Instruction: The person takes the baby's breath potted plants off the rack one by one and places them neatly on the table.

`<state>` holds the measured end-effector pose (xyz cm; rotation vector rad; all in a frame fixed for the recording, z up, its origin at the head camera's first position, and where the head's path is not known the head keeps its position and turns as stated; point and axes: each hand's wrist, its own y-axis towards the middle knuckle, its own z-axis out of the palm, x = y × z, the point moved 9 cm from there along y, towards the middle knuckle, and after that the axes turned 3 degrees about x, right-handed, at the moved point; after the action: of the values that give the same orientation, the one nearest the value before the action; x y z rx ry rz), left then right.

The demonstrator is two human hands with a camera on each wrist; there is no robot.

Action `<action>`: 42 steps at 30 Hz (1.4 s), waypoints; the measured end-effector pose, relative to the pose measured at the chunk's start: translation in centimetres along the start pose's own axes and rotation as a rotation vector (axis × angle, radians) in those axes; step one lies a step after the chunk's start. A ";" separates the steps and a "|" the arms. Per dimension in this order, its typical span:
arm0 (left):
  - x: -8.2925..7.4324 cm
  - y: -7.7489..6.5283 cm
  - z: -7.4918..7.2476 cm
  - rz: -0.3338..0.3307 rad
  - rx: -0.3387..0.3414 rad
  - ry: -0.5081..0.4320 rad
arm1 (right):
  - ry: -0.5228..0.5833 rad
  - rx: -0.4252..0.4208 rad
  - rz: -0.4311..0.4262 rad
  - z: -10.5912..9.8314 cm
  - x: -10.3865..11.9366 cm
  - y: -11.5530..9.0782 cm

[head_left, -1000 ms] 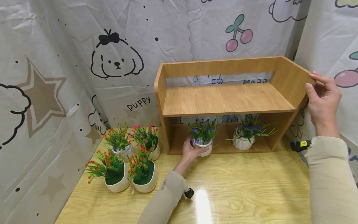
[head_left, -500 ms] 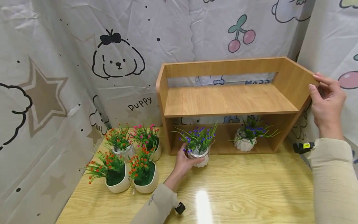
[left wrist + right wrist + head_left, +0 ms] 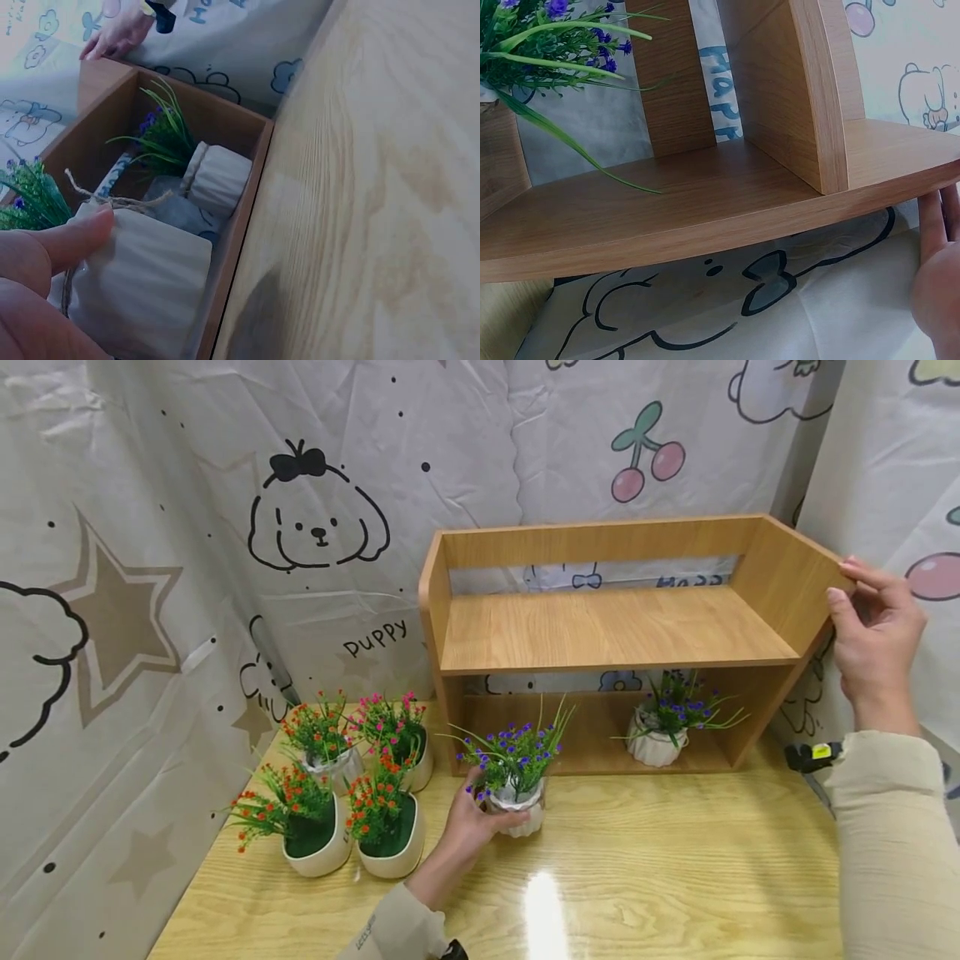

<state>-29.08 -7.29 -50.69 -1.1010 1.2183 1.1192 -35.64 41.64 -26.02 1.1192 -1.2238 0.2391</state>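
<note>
My left hand (image 3: 468, 822) grips a white ribbed pot (image 3: 525, 817) of purple flowers, its thumb across the front, out before the shelf's lower tier. Close up in the left wrist view, the thumb lies on the pot (image 3: 150, 277) by its twine. With thumb and fingertips, my right hand (image 3: 879, 639) holds the front edge of the right side panel of the wooden shelf (image 3: 615, 631). Part of that hand (image 3: 939, 289) is cut off in the right wrist view. A second white pot (image 3: 656, 742) with purple flowers stands on the lower tier at the right.
Left of the shelf, several potted flowers stand together on the wooden table (image 3: 637, 868): an orange one (image 3: 318, 852) in front, another orange one (image 3: 393, 850) beside it, and a pink one (image 3: 420, 764) behind. Printed curtain (image 3: 480, 452) hangs close behind.
The pot of purple flowers in my left hand has come out of the lower tier, forward and left. My right hand stays at the shelf's side panel.
</note>
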 end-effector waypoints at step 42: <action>2.1 -3.2 -3.2 -0.006 0.002 -0.044 | 0.042 0.030 -0.025 -0.5 -1.2 0.8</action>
<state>-26.20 -10.77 -52.87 -1.0724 1.1806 1.1312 -36.29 42.87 -26.52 1.1495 -1.1719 0.2609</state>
